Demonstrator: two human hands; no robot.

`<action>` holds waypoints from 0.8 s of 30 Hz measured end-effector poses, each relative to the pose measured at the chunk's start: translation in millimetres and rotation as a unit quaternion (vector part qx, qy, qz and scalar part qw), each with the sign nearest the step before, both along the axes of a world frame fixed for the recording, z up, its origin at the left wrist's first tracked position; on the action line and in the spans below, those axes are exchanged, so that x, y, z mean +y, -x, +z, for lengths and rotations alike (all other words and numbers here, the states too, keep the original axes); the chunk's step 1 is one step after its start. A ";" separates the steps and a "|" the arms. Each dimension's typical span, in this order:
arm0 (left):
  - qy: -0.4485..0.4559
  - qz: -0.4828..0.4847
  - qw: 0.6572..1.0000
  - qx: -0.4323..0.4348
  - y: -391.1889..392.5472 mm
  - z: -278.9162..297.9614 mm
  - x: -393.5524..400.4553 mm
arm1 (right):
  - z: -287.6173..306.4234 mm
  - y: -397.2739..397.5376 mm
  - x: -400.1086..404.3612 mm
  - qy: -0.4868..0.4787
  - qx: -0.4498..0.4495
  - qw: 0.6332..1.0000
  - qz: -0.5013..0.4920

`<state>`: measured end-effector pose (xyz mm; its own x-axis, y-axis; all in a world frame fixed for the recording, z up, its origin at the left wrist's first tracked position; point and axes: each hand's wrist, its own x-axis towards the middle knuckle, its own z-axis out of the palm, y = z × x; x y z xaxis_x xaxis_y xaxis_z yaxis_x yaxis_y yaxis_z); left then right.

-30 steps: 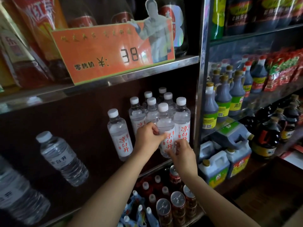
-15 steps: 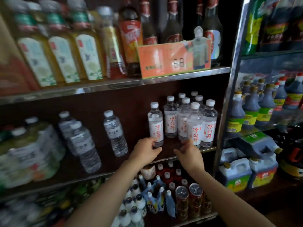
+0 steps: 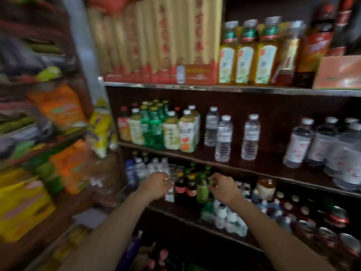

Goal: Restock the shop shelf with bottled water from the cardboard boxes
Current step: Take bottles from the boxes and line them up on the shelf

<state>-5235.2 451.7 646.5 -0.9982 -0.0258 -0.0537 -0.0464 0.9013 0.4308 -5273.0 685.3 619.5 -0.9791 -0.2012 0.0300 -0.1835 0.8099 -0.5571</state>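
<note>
Clearly the clear plastic water bottles with white caps (image 3: 250, 137) stand on the dark middle shelf (image 3: 254, 169), well apart from both hands. Full, they should feel fairly heavy, smooth and slightly yielding; gripping round the ribbed body seems safest. Neither the left hand (image 3: 156, 184) nor the right hand (image 3: 224, 187) holds anything, fingers loosely curled. No cardboard boxes are identifiable; blur smears everything leftward.

The shop is dim, the whole picture is smeared with blur that is worst on the left side, the shelf (image 3: 224, 89) edge shines a little, and straight lines bend near the edges.
</note>
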 end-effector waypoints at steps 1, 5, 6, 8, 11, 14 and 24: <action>0.016 0.016 1.000 -0.003 -24.4 0.0 -26.5 | 1.3 -13.4 -25.5 -0.004 -0.005 1.000 0.025; 0.042 0.090 0.995 -0.007 -119.9 2.1 -121.6 | 2.7 -68.2 -125.2 -0.005 -0.001 0.994 0.107; 0.041 0.103 0.994 -0.007 -145.1 3.4 -141.7 | 2.7 -82.0 -149.0 -0.008 0.010 0.992 0.129; 0.033 0.142 0.989 0.002 -199.2 0.4 -180.3 | 3.3 -110.9 -196.1 -0.006 0.013 0.983 0.181; 0.037 0.207 0.978 0.011 -284.6 -6.8 -229.7 | 0.4 -156.1 -267.0 -0.007 -0.017 0.964 0.264; 0.032 0.287 0.957 0.024 -361.6 -3.0 -263.7 | -6.3 -202.1 -336.6 0.006 -0.025 0.943 0.331; -0.023 0.546 0.837 -0.022 -540.4 -31.3 -352.2 | -39.7 -353.1 -510.6 0.000 -0.088 0.850 0.520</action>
